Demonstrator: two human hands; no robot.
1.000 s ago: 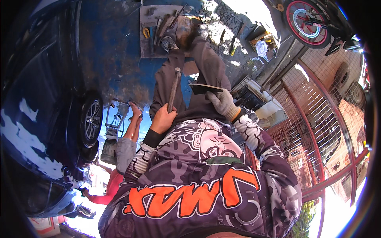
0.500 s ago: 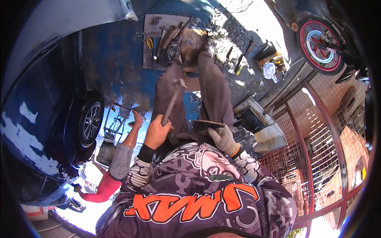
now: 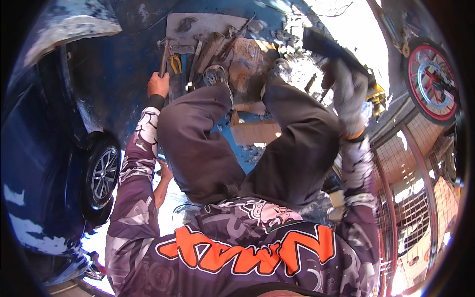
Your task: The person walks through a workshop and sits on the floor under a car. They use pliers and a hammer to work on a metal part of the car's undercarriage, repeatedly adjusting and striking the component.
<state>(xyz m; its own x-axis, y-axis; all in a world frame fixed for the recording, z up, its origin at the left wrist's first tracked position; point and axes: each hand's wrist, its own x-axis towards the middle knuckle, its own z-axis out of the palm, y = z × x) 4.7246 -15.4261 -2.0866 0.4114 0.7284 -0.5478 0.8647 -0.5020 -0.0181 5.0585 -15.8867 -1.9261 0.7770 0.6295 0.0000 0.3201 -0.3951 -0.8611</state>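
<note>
Both hands are held forward and well apart, beyond the knees of the dark grey-brown trousers (image 3: 198,143). Toward ten o'clock, the bare left hand (image 3: 158,85) is closed around the lower handle of a brown-handled hammer (image 3: 164,59), whose head is pointed toward twelve. At two o'clock, the right hand (image 3: 346,89), covered by a pale grey knitted glove (image 3: 351,110), is closed on the near end of a dark, flat plate (image 3: 326,45); the grip is blurred, and the plate's far end is directed toward ten. On the hammer's three-o'clock side, yellow-handled pliers (image 3: 175,63) are seen just beside it, near a flat grey sheet (image 3: 208,22). At twelve o'clock, a brown, dark-stained slab (image 3: 249,62) is framed by the shoes (image 3: 215,76). Near nine, a black tyre with a silver spoked rim (image 3: 105,172) is seen on the dark blue car (image 3: 37,148). Farther out at two, a red-rimmed wheel (image 3: 431,79) is seen.
</note>
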